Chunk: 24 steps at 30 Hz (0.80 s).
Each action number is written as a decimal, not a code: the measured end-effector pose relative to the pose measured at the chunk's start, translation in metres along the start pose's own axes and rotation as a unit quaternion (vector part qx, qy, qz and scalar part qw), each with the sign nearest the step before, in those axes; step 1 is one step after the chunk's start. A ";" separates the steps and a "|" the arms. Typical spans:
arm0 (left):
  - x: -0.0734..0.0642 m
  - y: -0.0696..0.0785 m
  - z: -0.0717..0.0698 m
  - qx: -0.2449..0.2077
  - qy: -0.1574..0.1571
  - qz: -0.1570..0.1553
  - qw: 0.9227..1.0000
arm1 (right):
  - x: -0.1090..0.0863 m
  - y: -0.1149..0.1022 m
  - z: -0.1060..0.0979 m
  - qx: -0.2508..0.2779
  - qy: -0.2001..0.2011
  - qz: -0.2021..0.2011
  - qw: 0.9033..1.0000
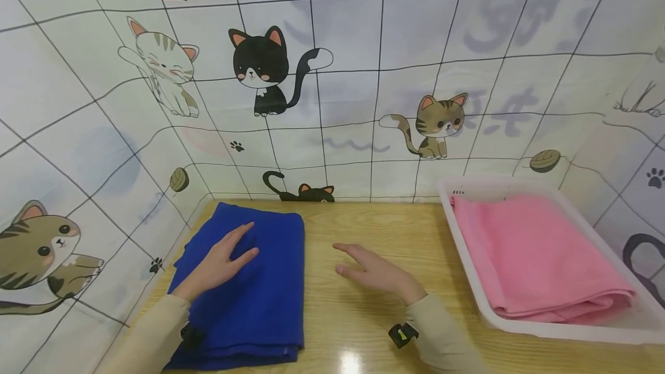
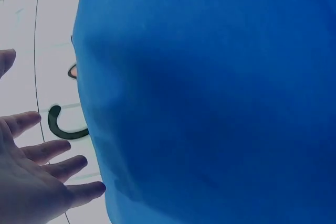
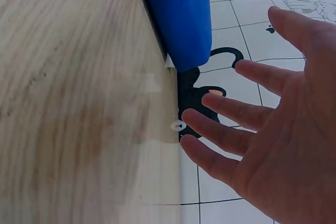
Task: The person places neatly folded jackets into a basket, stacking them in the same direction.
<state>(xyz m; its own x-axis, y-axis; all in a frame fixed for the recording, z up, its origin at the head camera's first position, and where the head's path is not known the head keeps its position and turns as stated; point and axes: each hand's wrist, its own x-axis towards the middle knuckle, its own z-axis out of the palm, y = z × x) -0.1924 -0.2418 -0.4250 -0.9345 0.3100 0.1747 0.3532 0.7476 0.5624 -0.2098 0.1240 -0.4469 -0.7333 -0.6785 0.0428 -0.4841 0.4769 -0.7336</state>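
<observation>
Cloth in deep blue lies folded on the left of the surface, beneath my left hand, whose fingers are straight and spread; whether they touch it I cannot tell. My right hand, also spread and holding nothing, is between that cloth and the white plastic basket. I judge the layers soft and apt to slip, so good handling calls for palms set wide, light even pressure, and stacked edges taken together rather than the top ply alone. The blue looks smooth and matt, roughly rectangular, with rounded folds; the pink cloth in the basket seems plusher; the surface is glossy, grained wood.
</observation>
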 end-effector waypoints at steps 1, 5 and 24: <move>-0.002 -0.003 -0.001 0.001 0.000 -0.004 1.000 | 0.001 0.000 0.002 0.001 -0.001 -0.001 1.000; -0.009 -0.014 -0.007 0.009 0.007 -0.020 1.000 | 0.003 0.001 0.010 -0.001 -0.004 0.000 1.000; -0.040 -0.077 -0.037 0.056 0.008 -0.091 0.994 | 0.004 0.005 0.028 0.013 -0.010 -0.003 1.000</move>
<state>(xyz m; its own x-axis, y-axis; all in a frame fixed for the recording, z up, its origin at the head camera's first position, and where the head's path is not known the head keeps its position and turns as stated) -0.1836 -0.3330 -0.4455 -0.9836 0.1556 0.0917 0.1806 0.8510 0.4932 -0.2015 0.1080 -0.4697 -0.7208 -0.6923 0.0340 -0.4753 0.4580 -0.7512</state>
